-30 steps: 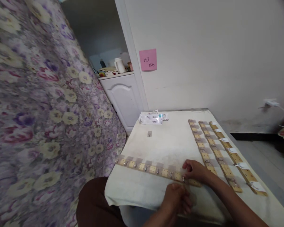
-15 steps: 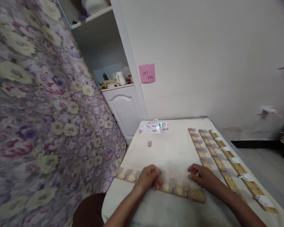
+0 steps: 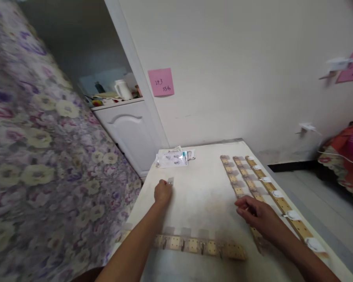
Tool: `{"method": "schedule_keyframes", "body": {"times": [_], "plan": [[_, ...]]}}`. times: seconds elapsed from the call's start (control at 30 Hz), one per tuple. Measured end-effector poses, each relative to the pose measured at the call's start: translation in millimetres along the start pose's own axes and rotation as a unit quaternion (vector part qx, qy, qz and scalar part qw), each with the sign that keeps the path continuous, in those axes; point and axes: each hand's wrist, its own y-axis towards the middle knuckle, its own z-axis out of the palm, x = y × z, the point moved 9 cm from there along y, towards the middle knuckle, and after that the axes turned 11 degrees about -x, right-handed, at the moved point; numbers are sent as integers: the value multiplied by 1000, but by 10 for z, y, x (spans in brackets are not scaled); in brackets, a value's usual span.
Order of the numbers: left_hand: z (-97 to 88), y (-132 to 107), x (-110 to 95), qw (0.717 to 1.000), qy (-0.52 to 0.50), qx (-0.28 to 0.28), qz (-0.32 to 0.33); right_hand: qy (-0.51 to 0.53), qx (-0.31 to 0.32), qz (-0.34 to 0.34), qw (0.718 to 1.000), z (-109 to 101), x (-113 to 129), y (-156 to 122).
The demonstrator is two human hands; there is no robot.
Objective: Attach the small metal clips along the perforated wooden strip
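My left hand reaches over the table, its fingers pinched at the edge of a small clear packet with a tiny shiny piece in it. My right hand hovers over the lower part of the nearer upright wooden strips, fingers loosely curled, thumb and forefinger a little apart, with nothing visible between them. Across the front of the table lies a perforated wooden strip bearing several metal hooks and clear tabs; my left forearm hides part of it.
Two similar strips and a third with white round pieces run along the table's right side. Printed packages lie at the back edge. A floral curtain hangs at the left; a pink note is on the wall.
My left hand has left the front strip and moved forward to the small clear packet. My right hand stays raised near the right-hand strips. The view has turned to the right.
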Motion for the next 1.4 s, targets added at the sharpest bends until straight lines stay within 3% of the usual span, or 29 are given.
{"method": "schedule_keyframes", "body": {"times": [0.23, 0.4, 0.53, 0.67, 0.83, 0.9, 1.0, 1.13, 1.4], "plan": [[118, 101, -38, 999, 48, 12, -5, -13, -13, 8, 1000, -96, 45, 19], [34, 73, -69, 1000, 22, 5, -11, -1, -10, 2, 1000, -115, 66, 8], [-92, -42, -225, 998, -53, 22, 12, 20, -10, 11, 1000, -125, 80, -10], [-224, -453, -559, 982, -158, 77, 65, 88, 10, 43, 995, -43, 33, -30], [-362, -1463, -934, 946, -247, 175, 120, 175, 54, 66, 981, 169, -32, -73], [-410, -1889, -1037, 918, -302, 218, 135, 207, 76, 67, 973, 238, -6, -110], [-482, -2311, -1068, 914, -309, 216, 148, 242, 102, 68, 963, 283, 77, -185], [-469, -2559, -1034, 917, -312, 216, 125, 261, 135, 76, 953, 315, 182, -295], [-487, -2723, -1114, 913, -318, 216, 137, 254, 130, 61, 957, 317, 234, -337]]}}
